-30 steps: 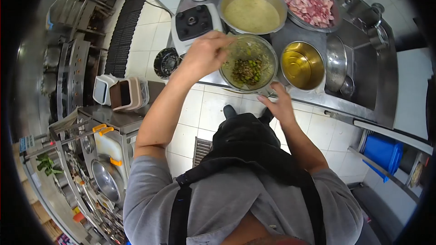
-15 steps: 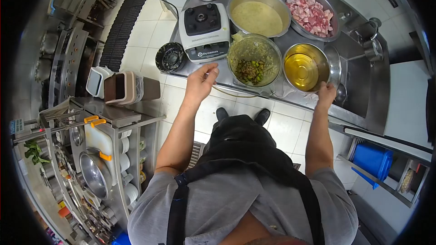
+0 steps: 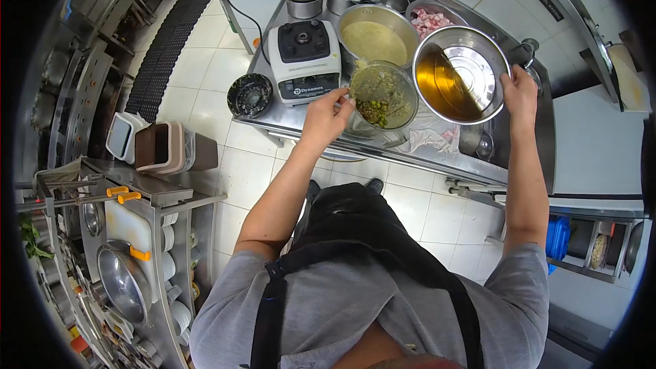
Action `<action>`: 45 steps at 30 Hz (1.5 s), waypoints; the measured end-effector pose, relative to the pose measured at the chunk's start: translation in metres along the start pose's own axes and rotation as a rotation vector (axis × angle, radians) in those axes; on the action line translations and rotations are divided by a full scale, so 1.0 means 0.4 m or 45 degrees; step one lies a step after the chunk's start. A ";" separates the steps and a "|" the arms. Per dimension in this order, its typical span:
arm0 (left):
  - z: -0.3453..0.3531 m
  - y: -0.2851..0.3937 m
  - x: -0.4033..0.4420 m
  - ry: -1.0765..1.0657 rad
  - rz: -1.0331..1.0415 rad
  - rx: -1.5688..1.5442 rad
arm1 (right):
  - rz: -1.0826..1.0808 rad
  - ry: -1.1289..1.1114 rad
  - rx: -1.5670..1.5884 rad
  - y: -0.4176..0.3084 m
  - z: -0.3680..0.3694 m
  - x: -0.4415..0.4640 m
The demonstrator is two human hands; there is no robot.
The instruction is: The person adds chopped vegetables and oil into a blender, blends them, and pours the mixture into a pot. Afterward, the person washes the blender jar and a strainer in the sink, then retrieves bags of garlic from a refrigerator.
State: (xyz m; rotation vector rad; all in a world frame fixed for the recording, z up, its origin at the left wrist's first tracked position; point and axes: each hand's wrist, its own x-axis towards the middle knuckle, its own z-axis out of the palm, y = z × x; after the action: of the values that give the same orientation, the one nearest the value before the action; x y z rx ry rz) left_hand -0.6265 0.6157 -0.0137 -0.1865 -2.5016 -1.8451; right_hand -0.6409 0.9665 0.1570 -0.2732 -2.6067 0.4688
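Note:
In the head view, my right hand (image 3: 521, 96) grips the rim of a steel bowl (image 3: 492, 75). The bowl is raised and tilted left, with golden, oil-like liquid gathered on its left side. My left hand (image 3: 329, 119) has its fingers pinched at the left rim of a clear blender jar (image 3: 403, 82). Inside the jar lie green pieces and dark seasoning, with pale residue coating its wall. The bowl is to the right of the jar, and nothing can be seen pouring.
Behind the jar are a blender base (image 3: 305, 61), a pot of pale green liquid (image 3: 374, 37) and a basin of cut meat (image 3: 430, 20). A black lid-like ring (image 3: 251, 96) sits at the counter's left edge. A crumpled cloth (image 3: 434, 137) lies by the front edge.
My right hand has lifted the bowl off the counter, moved it right and tilted it. My left hand has come right to the jar's rim.

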 end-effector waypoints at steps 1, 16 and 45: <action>0.002 -0.010 0.004 -0.012 0.018 -0.011 | -0.087 0.012 -0.074 -0.025 -0.004 0.005; 0.009 -0.028 0.016 -0.045 0.066 -0.007 | -0.756 0.068 -0.328 -0.211 0.040 0.020; 0.003 -0.027 0.018 -0.067 -0.050 -0.026 | -1.228 0.439 0.167 -0.177 0.127 -0.143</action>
State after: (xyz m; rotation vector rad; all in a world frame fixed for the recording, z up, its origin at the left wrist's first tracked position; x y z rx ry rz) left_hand -0.6348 0.6143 -0.0236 -0.1902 -2.5402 -1.9056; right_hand -0.6237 0.8715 0.1174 0.8379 -2.0366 0.2044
